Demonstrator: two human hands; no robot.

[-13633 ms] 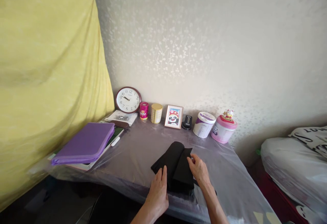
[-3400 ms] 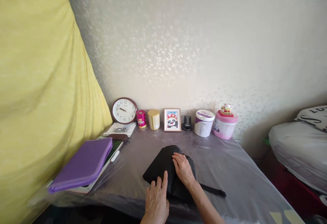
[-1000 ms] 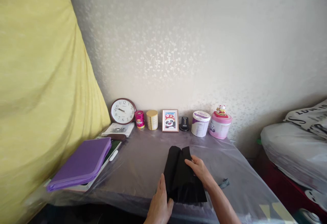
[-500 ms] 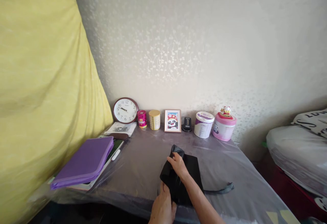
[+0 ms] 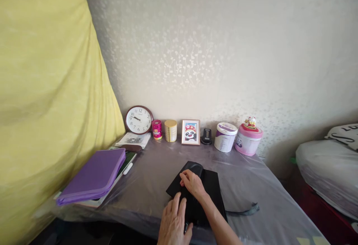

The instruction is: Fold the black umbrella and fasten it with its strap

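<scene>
A flat black item (image 5: 212, 185), like a pouch or folded cloth, lies at the front of the table, with a dark strap (image 5: 246, 210) trailing to its right. My right hand (image 5: 192, 182) rests on its upper part, fingers curled together; what they may grip is hidden. At the item's lower left edge is my left hand (image 5: 175, 219), fingers spread and lying partly on the black material. Something small and shiny shows beside its thumb.
Purple folder (image 5: 95, 174) and white pen-like object (image 5: 128, 168) lie left. Along the wall stand a clock (image 5: 139, 119), red tin (image 5: 157, 129), yellow-lidded can (image 5: 170, 131), panda picture (image 5: 190, 132), black device (image 5: 206, 136), white tub (image 5: 225, 137) and pink-lidded tub (image 5: 248, 140).
The black item's left part has flattened and spread leftward. My left hand has opened and moved slightly left on it. My right hand has shifted down a little.
</scene>
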